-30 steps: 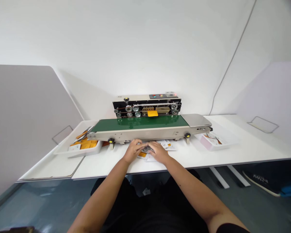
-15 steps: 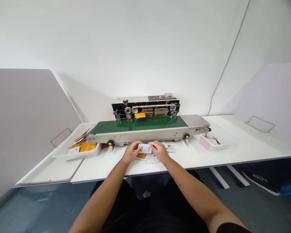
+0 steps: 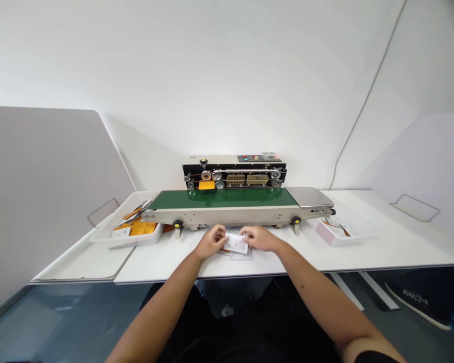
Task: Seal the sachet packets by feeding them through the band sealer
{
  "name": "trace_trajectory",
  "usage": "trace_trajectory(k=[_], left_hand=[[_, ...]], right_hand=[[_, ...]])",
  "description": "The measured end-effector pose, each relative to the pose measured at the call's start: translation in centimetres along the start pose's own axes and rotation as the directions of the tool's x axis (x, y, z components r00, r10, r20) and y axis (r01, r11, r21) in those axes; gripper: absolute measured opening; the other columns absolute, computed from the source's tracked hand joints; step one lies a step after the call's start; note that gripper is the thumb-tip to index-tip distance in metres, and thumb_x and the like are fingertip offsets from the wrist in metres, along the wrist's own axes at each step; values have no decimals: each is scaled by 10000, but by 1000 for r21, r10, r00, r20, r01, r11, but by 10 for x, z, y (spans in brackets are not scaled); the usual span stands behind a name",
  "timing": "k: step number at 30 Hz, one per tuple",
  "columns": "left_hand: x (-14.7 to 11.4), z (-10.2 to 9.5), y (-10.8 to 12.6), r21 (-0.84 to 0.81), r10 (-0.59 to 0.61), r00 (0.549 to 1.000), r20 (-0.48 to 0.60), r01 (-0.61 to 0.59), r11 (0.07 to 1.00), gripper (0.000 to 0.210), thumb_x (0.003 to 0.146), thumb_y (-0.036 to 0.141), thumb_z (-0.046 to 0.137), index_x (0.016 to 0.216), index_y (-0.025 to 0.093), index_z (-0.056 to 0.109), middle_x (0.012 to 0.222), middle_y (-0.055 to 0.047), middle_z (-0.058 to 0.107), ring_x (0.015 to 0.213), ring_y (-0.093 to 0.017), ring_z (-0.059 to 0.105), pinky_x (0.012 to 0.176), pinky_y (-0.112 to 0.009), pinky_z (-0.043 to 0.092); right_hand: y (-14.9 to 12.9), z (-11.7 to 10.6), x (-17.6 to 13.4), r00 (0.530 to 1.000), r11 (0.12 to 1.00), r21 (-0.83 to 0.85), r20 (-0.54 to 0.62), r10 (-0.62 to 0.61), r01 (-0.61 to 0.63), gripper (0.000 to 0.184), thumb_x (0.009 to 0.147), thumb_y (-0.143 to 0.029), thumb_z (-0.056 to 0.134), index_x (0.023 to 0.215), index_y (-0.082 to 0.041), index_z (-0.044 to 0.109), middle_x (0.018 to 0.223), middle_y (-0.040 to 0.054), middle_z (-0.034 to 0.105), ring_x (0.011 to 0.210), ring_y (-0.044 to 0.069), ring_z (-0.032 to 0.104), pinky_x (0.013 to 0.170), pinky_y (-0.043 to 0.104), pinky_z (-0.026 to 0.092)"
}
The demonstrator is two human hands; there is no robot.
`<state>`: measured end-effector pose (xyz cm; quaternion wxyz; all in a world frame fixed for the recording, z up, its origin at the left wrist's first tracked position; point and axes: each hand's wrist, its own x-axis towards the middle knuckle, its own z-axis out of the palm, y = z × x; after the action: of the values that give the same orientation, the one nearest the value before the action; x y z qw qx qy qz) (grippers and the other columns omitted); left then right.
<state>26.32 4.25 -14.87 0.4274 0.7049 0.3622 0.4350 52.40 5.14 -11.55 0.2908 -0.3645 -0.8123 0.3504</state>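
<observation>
A small white printed packet (image 3: 236, 244) is held between my two hands, just in front of the conveyor frame. My left hand (image 3: 211, 242) pinches its left edge, and my right hand (image 3: 260, 238) grips the upper right corner with closed fingers. More flat packets (image 3: 242, 256) lie on the table right below, partly covered by the hands. Behind them stands a band sealer (image 3: 230, 166) with a green conveyor belt (image 3: 227, 198). An orange packet (image 3: 206, 185) hangs at the sealer's rollers, left of the middle.
On the left sits a white tray (image 3: 103, 237) with several orange and white packets in it. A smaller white bin (image 3: 338, 241) with packets stands at the right, beyond the conveyor's end. Pale partition panels (image 3: 41, 191) flank the white table (image 3: 155, 264).
The orange packet has shifted left along the sealer's rollers. My right hand has turned and moved slightly right, and the white packet is now tilted between my hands. The camera view has shifted a little.
</observation>
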Motion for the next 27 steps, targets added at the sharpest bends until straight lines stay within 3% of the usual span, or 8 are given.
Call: trace_trajectory(k=[2, 4, 5, 7, 9, 11, 19, 27], left_hand=[[-1, -1, 3, -1, 10, 1000, -7, -10, 1000, 402, 853, 465, 669, 1076, 181, 495, 832, -10, 624, 648, -114, 589, 579, -223, 488], [-1, -2, 5, 20, 22, 1000, -20, -22, 1000, 407, 865, 455, 659, 1117, 179, 499, 840, -23, 643, 650, -117, 589, 583, -226, 482], [-1, -2, 5, 32, 29, 999, -28, -28, 999, 403, 870, 448, 656, 1127, 178, 502, 840, -26, 649, 651, -118, 588, 584, -226, 477], [-1, -3, 3, 55, 45, 998, -31, -43, 998, 387, 878, 430, 649, 1133, 176, 506, 840, -29, 654, 662, -120, 588, 595, -229, 469], [-1, -4, 2, 83, 64, 998, -28, -61, 995, 366, 884, 410, 642, 1130, 174, 508, 837, -27, 658, 674, -123, 589, 619, -238, 470], [-1, -4, 0, 117, 80, 997, -22, -77, 990, 344, 889, 395, 635, 1122, 173, 514, 838, -28, 663, 686, -127, 593, 644, -248, 474], [-2, -5, 2, 224, 91, 996, 20, -93, 970, 289, 899, 363, 595, 1105, 169, 532, 827, -23, 668, 671, -130, 584, 618, -235, 449], [-3, -7, 0, 333, 109, 994, 31, -113, 936, 254, 905, 335, 569, 1101, 173, 560, 826, -22, 679, 653, -132, 597, 613, -235, 471]], right_hand=[[-6, -41, 4, 995, 982, 166, -19, 97, -92, 234, 815, -327, 669, 1011, -203, 696, 738, 2, 690, 569, 112, 578, 503, 201, 432], [-4, -86, 12, 957, 934, 348, -237, 166, -76, 324, 781, -368, 707, 1047, -189, 660, 731, 3, 683, 557, 108, 584, 480, 191, 439], [0, -109, 17, 891, 907, 421, -409, 197, -7, 352, 763, -370, 717, 1050, -182, 639, 668, -16, 654, 519, 99, 563, 457, 179, 422], [13, -147, 26, 648, 864, 486, -702, 295, 133, 345, 747, -326, 707, 1036, -169, 605, 572, -49, 596, 454, 82, 520, 416, 154, 387], [27, -172, 34, 400, 842, 509, -820, 411, 178, 293, 739, -250, 675, 1003, -158, 586, 539, -56, 577, 425, 77, 513, 389, 138, 381], [39, -184, 42, 294, 808, 572, -803, 518, 138, 247, 728, -167, 649, 964, -153, 576, 542, -49, 586, 427, 81, 539, 387, 136, 419], [40, -172, 70, 465, 661, 750, -587, 663, 5, 222, 715, -34, 698, 846, -152, 564, 577, -17, 602, 522, 123, 640, 482, 195, 575], [22, -150, 88, 549, 683, 725, -535, 642, -92, 165, 749, -55, 699, 852, -139, 600, 623, 19, 621, 547, 119, 618, 509, 209, 557]])
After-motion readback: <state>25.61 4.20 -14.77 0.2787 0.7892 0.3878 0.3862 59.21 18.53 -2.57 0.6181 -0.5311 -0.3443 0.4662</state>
